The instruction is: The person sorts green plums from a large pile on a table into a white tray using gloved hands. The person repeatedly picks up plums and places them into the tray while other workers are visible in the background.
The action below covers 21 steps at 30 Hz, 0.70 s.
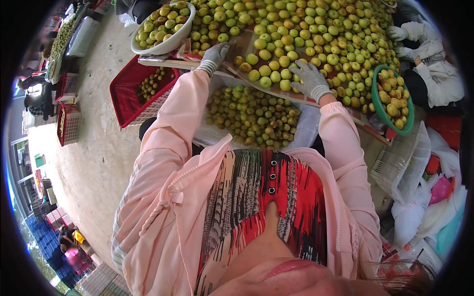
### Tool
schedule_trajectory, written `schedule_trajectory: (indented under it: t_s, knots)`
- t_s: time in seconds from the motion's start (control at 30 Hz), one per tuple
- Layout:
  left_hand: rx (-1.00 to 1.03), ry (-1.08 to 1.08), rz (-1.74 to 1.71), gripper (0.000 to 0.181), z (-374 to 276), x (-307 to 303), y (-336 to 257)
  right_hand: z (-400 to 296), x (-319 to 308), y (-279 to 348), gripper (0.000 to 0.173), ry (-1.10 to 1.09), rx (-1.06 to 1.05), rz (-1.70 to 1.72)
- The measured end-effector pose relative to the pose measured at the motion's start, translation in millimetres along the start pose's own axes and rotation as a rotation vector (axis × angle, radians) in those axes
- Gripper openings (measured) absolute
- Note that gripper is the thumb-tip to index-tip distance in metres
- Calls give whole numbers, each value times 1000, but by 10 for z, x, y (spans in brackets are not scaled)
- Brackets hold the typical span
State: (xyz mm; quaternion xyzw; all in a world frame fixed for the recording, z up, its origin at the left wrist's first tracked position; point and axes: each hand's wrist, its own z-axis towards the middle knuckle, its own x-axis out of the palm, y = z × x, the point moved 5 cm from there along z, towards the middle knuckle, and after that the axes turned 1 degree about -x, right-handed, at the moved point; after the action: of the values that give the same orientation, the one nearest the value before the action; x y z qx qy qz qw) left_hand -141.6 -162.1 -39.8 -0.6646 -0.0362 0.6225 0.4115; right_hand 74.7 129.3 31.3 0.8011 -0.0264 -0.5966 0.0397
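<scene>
Small round green and reddish-brown fruits, which look like jujubes, cover the sorting table. My left hand, in a grey knit glove, rests at the table's near edge beside a bare strip; whether it holds anything cannot be told. My right hand, gloved alike, lies over fruits near the edge with its fingers spread, touching some. Below the edge, in front of my body, a plastic-lined container holds many more fruits. A white basin of fruits stands left of my left hand, and a green basin of browner fruits stands to the right.
A red-lined crate with some fruits stands at the lower left of the table. At the right edge a co-worker's gloved hands reach the fruits. Plastic bags lie at the right. More crates and people are across the floor.
</scene>
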Motion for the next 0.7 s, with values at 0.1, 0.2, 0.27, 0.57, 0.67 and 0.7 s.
schedule_trajectory:
  t_s: [0.1, 0.2, 0.27, 0.57, 0.67, 0.7]
  knots:
    - [-12, -97, -78, 37, -22, -10, -63, -187, -35, -175, 44, 18, -59, 115]
    - [2, -137, 13, 35, -107, -37, -235, -298, -34, -617, 38, -38, 1, 372]
    - [5, -152, 80, 32, -160, -51, -358, -297, -38, -903, 35, -92, 111, 373]
    - [-42, -120, 189, 36, -180, -37, -381, -159, -97, -874, 33, -164, 196, 241]
    - [-55, -100, 232, 37, -141, 24, -341, -89, -53, -740, 29, -143, 110, 214]
    - [-46, -97, 232, 37, -121, 40, -356, -57, 63, -658, 27, -147, 59, 177]
